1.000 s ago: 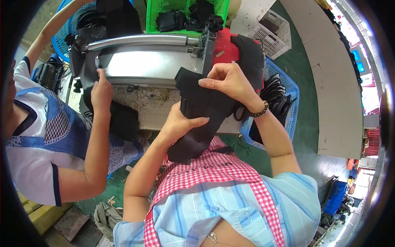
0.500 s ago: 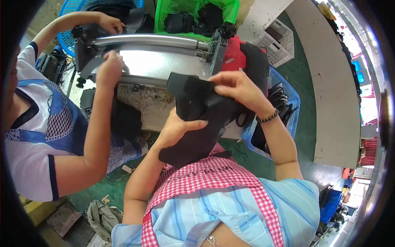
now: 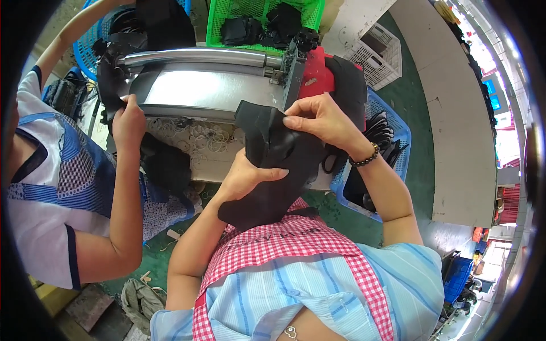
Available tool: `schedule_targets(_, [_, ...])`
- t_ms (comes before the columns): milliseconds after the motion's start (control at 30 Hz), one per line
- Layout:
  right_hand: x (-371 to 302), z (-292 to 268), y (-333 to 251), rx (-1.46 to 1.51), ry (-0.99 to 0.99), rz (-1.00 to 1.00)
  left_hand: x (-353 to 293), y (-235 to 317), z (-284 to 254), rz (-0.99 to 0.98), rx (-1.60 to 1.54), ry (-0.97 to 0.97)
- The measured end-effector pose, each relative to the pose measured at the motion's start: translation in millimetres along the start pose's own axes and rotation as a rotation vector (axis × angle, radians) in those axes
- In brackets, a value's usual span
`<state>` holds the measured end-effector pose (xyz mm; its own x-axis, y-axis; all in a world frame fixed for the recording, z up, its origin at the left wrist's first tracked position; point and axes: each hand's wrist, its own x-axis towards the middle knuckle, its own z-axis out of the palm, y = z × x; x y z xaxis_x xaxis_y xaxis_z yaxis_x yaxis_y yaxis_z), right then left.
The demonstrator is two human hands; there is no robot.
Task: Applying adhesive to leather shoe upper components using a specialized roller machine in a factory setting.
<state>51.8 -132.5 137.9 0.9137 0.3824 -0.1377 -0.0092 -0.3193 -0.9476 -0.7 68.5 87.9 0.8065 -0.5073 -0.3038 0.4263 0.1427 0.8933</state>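
Observation:
A bundle of black, leather-like cut pieces hangs in front of my apron, its upper end folded over. My left hand is closed around it from the left, thumb lying across the front. At the upper right edge, my right hand pinches the material between thumb and fingers. How many layers there are, I cannot tell. Just beyond stands a machine with a long metal roller and a shiny flat plate.
At left, a co-worker's hand grips black material beside the machine. A green basket of black pieces stands behind it. To my right are a blue basket with black parts and a white crate. Loose pale rings litter the bench.
The co-worker's near hand has moved left and down, and a large black piece has been raised at upper left. My right hand has shifted slightly left; both my hands keep their hold.

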Motion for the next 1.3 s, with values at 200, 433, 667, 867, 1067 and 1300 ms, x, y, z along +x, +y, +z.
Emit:
schedule_targets(200, [4,-7,-1,-0.32,-0.031,0.136,2,-8,0,0.014,-0.037,0.01])
schedule_targets(433, [0,1,3,0.177,0.003,-0.037,6,-4,-6,0.035,-0.06,0.015])
schedule_targets(667, [-13,6,0,-0.23,0.163,-0.015,6,-10,-2,0.027,-0.165,0.088])
schedule_targets(867, [-8,7,-8,-0.142,0.103,0.078,3,-8,-3,0.013,-0.104,0.074])
schedule_targets(1067, [-14,13,-3,0.004,0.088,-0.03,3,-5,-4,0.011,-0.073,0.07])
schedule_targets(1300, [-25,18,-18,-0.374,0.038,-0.186,-1,-10,-1,0.019,-0.101,0.086])
